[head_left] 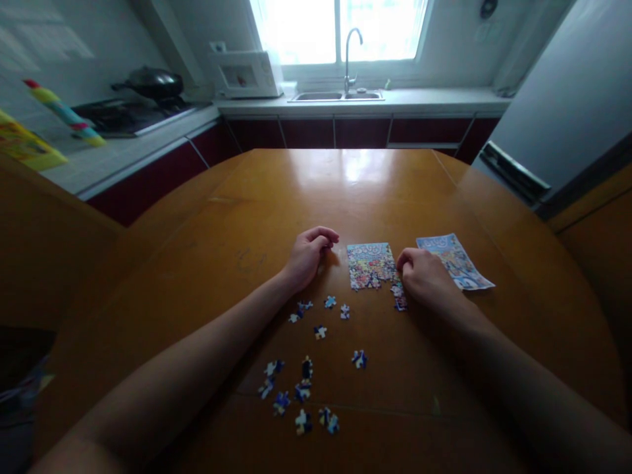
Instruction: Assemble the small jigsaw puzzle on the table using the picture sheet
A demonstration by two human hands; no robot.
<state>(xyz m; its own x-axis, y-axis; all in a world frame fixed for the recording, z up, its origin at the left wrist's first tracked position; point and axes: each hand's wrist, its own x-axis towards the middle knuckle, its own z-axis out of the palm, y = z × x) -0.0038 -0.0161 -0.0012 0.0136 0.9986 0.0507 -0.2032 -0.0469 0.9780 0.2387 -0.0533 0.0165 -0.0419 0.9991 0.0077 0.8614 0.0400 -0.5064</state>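
Observation:
A partly assembled jigsaw puzzle (370, 266) lies on the table, its lower edge ragged. My right hand (424, 273) is closed at its right edge, fingertips pinched on a jigsaw piece there; the fingers largely hide it. A short strip of joined pieces (399, 301) runs down from the puzzle's lower right corner, beside that hand. Left of the puzzle, my left hand (307, 255) rests on the table with its fingers curled in. Something small and dark shows at its fingertips, too unclear to name. Loose jigsaw pieces (320, 332) are scattered nearer to me, between my forearms.
A picture sheet (454, 261) lies right of the puzzle, partly behind my right hand. The wooden table (355, 191) has a rounded edge. Beyond it are a sink (340, 96), a microwave (247, 74), a stove with a black wok (155, 83), and a fridge (567, 99) at right.

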